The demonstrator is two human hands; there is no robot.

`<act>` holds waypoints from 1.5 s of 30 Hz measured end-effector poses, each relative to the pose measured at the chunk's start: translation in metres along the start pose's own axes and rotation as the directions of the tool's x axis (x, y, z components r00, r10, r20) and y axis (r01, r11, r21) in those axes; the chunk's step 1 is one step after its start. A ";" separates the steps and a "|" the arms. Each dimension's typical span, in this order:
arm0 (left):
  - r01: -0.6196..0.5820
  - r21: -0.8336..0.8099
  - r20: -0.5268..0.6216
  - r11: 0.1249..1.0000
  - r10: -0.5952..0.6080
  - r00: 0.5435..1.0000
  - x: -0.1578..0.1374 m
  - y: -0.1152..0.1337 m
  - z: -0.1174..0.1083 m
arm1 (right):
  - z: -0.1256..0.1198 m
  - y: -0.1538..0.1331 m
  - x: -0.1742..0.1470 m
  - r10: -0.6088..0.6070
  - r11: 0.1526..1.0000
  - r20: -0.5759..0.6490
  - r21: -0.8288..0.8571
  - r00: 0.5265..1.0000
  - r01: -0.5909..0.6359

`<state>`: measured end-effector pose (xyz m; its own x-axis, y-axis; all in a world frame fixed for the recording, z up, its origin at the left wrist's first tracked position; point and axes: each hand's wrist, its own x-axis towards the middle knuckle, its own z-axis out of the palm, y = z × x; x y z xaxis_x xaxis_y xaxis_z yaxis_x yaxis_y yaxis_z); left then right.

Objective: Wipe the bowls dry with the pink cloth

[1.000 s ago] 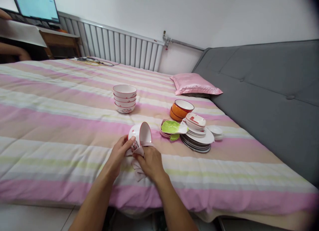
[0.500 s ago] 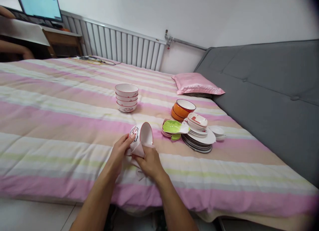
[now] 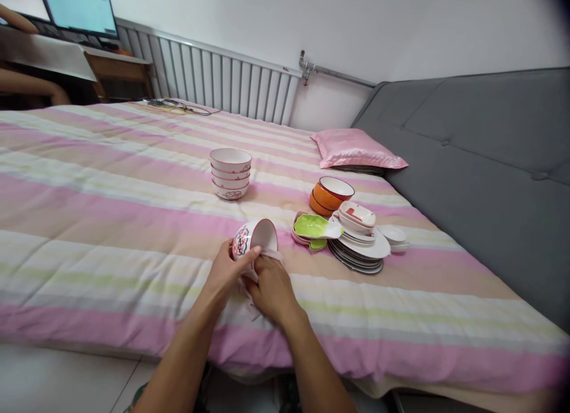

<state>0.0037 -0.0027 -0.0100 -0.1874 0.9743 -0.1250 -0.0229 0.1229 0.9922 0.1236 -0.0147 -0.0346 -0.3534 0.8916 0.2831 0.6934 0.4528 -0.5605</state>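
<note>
A white bowl (image 3: 243,240) with a red rim and a printed flower pattern is tilted on its side above the bed's front part, its mouth facing right. My left hand (image 3: 229,269) grips it, thumb over the rim. Bunched in my right hand (image 3: 271,282) is a pale cloth (image 3: 272,255), pressed at the bowl's inner edge; part of the cloth hangs below. Some of the right fingers are hidden inside the bowl. Beyond it stands a stack of several matching bowls (image 3: 230,174).
To the right are green leaf-shaped dishes (image 3: 312,226), orange bowls (image 3: 324,198), stacked plates (image 3: 378,247) and small white dishes (image 3: 394,235). A pink pillow (image 3: 358,149) lies near the grey headboard (image 3: 481,146). Cables (image 3: 178,107) lie at the far edge; another person's arm (image 3: 31,83) shows at left.
The bowl has turned so its mouth faces more upward. My left thumb has come over the rim, and my right hand with the cloth has moved slightly further into the bowl.
</note>
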 end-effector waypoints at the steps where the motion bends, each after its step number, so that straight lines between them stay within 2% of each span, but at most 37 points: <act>1: 0.003 0.033 -0.028 0.999 -0.002 1.000 0.001 -0.002 0.001 | 0.000 0.000 0.000 0.001 1.000 0.007 -0.004 1.000 -0.001; 4: 0.005 0.079 -0.089 0.997 0.002 0.996 0.003 -0.007 0.002 | -0.001 0.001 0.000 -0.007 1.000 0.020 -0.016 1.000 0.007; 8: -0.072 0.135 -0.132 0.988 0.090 0.987 0.006 -0.012 -0.002 | 0.000 0.001 -0.001 -0.021 0.999 0.001 -0.035 1.000 0.021; 14: -0.169 0.199 -0.077 0.965 0.188 0.979 0.008 -0.012 -0.013 | 0.006 0.006 -0.003 0.013 0.993 0.005 -0.116 1.000 -0.013; 20: -0.120 0.120 -0.124 0.986 0.134 0.983 0.009 -0.009 -0.021 | 0.012 0.012 -0.004 0.090 0.984 -0.043 -0.150 0.995 -0.095; 27: 0.000 0.018 -0.201 1.000 0.004 0.980 0.009 -0.002 -0.026 | 0.008 0.018 -0.002 0.149 0.988 -0.076 -0.016 0.986 -0.151; 32: -0.030 -0.004 -0.215 1.000 0.029 0.976 0.011 -0.003 -0.035 | 0.002 0.025 0.002 0.089 0.996 -0.259 0.028 0.962 -0.084; 35: -0.078 0.022 -0.223 0.997 0.081 0.972 0.012 -0.005 -0.039 | -0.009 0.029 0.005 0.080 0.997 -0.403 0.052 0.912 -0.065; 38: -0.149 0.137 -0.212 0.979 0.176 0.961 0.009 -0.004 -0.039 | -0.025 0.025 0.006 0.064 0.994 -0.519 0.113 0.852 -0.006; 42: -0.216 0.361 -0.126 0.907 0.277 0.953 0.002 0.002 -0.032 | -0.042 0.005 0.006 0.053 0.960 -0.505 0.263 0.861 0.095; 45: -0.245 0.396 -0.051 0.885 0.288 0.956 -0.004 0.005 -0.025 | -0.048 -0.014 0.007 -0.020 0.913 -0.461 0.353 0.887 0.204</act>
<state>-0.0200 -0.0111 -0.0044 -0.2358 0.9575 0.1662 0.4149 -0.0555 0.9082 0.1409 -0.0147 0.0125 -0.0376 0.7830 0.6208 0.3393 0.5944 -0.7291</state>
